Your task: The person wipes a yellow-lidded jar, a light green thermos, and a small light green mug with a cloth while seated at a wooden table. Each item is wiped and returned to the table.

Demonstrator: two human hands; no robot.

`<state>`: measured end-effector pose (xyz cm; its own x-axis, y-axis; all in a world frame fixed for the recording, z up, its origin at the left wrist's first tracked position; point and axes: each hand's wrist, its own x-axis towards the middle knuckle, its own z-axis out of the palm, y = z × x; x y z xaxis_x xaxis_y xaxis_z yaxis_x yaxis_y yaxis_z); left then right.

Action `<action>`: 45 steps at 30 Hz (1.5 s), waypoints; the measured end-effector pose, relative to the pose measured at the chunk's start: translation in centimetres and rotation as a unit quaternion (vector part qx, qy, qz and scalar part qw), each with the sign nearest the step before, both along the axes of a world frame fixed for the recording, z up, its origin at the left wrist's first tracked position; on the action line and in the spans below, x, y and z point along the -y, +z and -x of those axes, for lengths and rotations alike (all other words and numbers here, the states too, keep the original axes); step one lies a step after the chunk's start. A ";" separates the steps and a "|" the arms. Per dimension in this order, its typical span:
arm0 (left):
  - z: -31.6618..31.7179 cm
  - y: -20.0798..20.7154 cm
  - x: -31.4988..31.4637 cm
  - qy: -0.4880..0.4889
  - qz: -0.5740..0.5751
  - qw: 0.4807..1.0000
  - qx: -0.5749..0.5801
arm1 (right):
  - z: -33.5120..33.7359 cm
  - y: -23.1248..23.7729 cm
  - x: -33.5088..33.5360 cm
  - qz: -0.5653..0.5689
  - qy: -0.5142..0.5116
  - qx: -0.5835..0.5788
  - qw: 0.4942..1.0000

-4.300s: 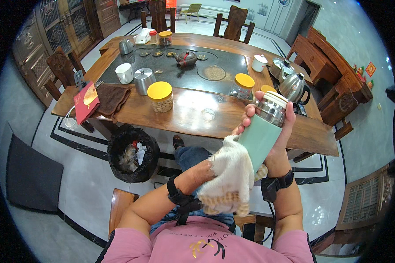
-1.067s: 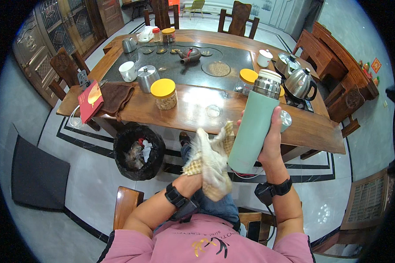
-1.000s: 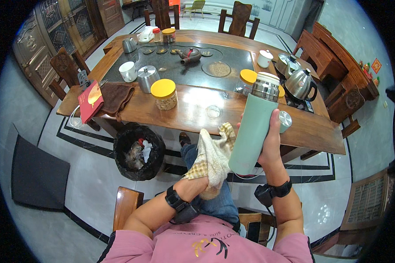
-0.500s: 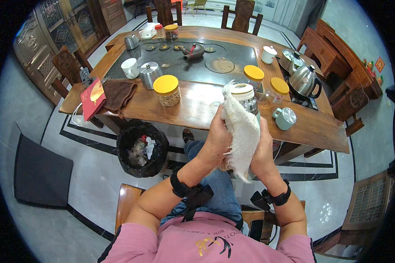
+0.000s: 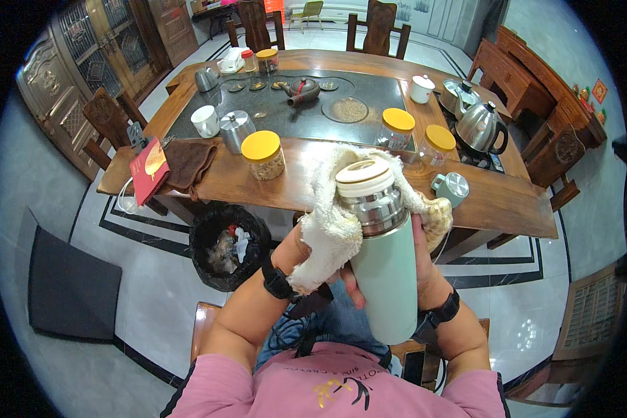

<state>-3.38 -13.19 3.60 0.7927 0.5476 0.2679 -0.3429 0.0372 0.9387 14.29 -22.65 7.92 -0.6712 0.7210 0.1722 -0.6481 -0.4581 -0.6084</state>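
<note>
A pale green vacuum flask point(image 5: 386, 285) with a steel neck and cream lid stands tilted before me, above my lap. A frayed white towel point(image 5: 331, 233) loops behind its neck, one end hanging by each hand. My right hand point(image 5: 425, 258) is closed round the flask's right side, under the stained towel end. The towel covers most of my left hand point(image 5: 299, 244), which looks closed on the cloth left of the flask; its fingers are hidden. Fingertips show at the flask's left edge, but I cannot tell whose hand they belong to.
Beyond the flask, the wooden tea table point(image 5: 292, 188) bears yellow-lidded jars point(image 5: 263, 160), a green mug point(image 5: 451, 188), a white mug point(image 5: 205, 122), a steel canister point(image 5: 237, 131), a teapot point(image 5: 303, 90) and kettles point(image 5: 479, 127). A black-lined bin point(image 5: 209, 275) stands at left below it.
The flask has come lower and nearer, its green body now in plain sight. The towel, earlier bunched along its side, now spreads behind the neck, and my hands have moved apart.
</note>
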 end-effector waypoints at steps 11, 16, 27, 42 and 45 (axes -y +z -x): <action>4.2 -2.1 -1.7 0.119 -0.030 0.992 0.017 | -2.6 1.4 1.8 -0.054 -0.046 0.311 0.948; 3.5 1.1 -2.5 0.154 -0.098 0.983 0.035 | -1.3 1.2 1.5 -0.258 -0.267 0.468 0.802; -2.7 5.2 -1.2 0.286 0.141 0.927 0.198 | 0.6 -1.6 -1.5 -0.407 -0.477 0.633 0.454; 3.3 -3.8 -0.7 0.232 -0.195 0.952 -0.029 | 0.8 -2.4 2.6 0.062 0.083 0.083 0.991; 4.0 -1.9 -2.6 0.096 0.124 0.968 0.195 | 0.4 -0.8 1.7 -0.128 -0.215 0.291 0.924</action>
